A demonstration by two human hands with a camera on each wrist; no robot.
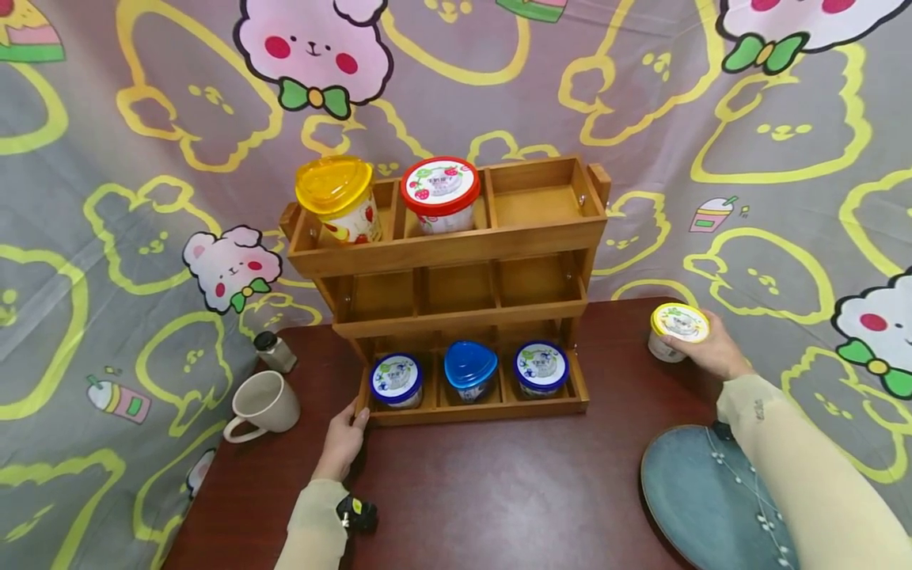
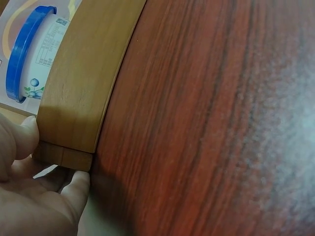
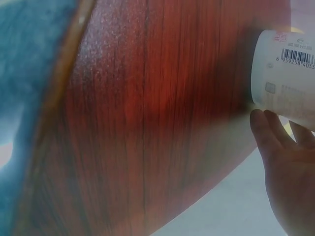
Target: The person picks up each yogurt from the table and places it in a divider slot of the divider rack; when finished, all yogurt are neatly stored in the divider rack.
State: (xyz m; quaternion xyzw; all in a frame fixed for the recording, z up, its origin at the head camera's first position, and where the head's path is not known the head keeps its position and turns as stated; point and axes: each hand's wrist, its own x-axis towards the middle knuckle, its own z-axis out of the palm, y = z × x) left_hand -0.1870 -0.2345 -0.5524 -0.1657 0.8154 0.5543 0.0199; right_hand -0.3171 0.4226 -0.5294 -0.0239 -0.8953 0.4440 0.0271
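Observation:
A three-tier wooden shelf [image 1: 442, 248] stands at the back of the table. My left hand [image 1: 343, 439] grips its lower left corner, thumb on the inner side and fingertips around the outside in the left wrist view. At the far right, my right hand [image 1: 718, 348] holds a paper cup with a yellow lid [image 1: 680, 323], close over the table. The cup's white side with a barcode [image 3: 297, 56] shows in the right wrist view. On the bottom tier sit a blue-lidded cup [image 1: 396, 380], a cup with a blue triangular lid [image 1: 470, 366] and another blue-lidded cup [image 1: 541, 368].
The top tier bears a cup with a yellow triangular lid [image 1: 335, 188] and a red-lidded cup [image 1: 440, 188]. Left of the shelf stand a beige mug [image 1: 265, 402] and a small black-capped jar [image 1: 275, 353]. A blue-grey plate [image 1: 687, 483] lies under the right forearm.

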